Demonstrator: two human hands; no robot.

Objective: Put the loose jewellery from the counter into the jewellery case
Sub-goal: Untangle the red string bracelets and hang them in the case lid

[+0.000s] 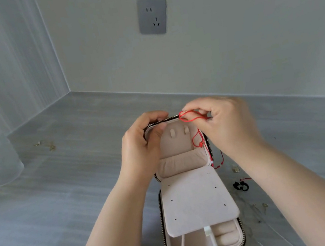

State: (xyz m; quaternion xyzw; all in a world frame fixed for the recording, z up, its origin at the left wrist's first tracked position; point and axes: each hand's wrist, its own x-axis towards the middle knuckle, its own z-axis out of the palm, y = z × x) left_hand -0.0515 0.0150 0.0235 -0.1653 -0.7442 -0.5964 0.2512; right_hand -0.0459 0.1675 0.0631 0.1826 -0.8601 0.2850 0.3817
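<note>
At top edge of the jewellery case lid: left hand grips its corner, right hand pinches red cord just beside, w/ ends dangling down lid's rt side

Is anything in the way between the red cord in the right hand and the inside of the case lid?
Nothing visible is. The right hand pinches the red cord at the top edge of the lid, and the two tabs in it are bare. Only the tray below is mostly covered by the pink flap.
</note>
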